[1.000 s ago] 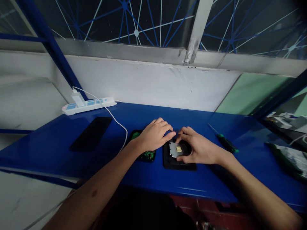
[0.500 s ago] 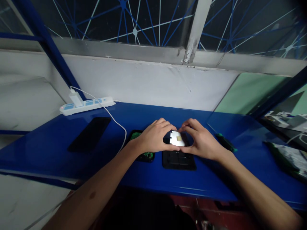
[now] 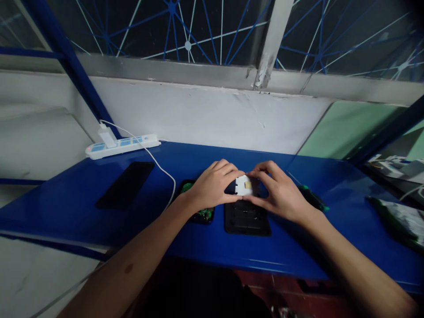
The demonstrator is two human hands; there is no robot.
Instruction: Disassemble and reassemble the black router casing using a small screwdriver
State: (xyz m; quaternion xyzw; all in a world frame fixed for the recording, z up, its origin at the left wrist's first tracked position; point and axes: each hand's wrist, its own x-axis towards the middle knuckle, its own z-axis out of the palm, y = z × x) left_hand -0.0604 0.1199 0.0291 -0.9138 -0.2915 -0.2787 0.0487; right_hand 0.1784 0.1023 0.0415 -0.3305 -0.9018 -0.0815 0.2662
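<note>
Holding a metal plate (image 3: 240, 187) at frame centre: left hand (image 3: 212, 187) and right hand (image 3: 283, 194) pinch opposite ends, thumbs at the lower edge, probably to steady it and leave its yellowish patch (image 3: 247, 185) uncovered. Black cover (image 3: 247, 221) lies just below, likely for easy reach. Green circuit board (image 3: 206, 214), left of centre, partly hidden by left hand. Screwdriver (image 3: 313, 198) rests right of centre, presumably out of the way.
</note>
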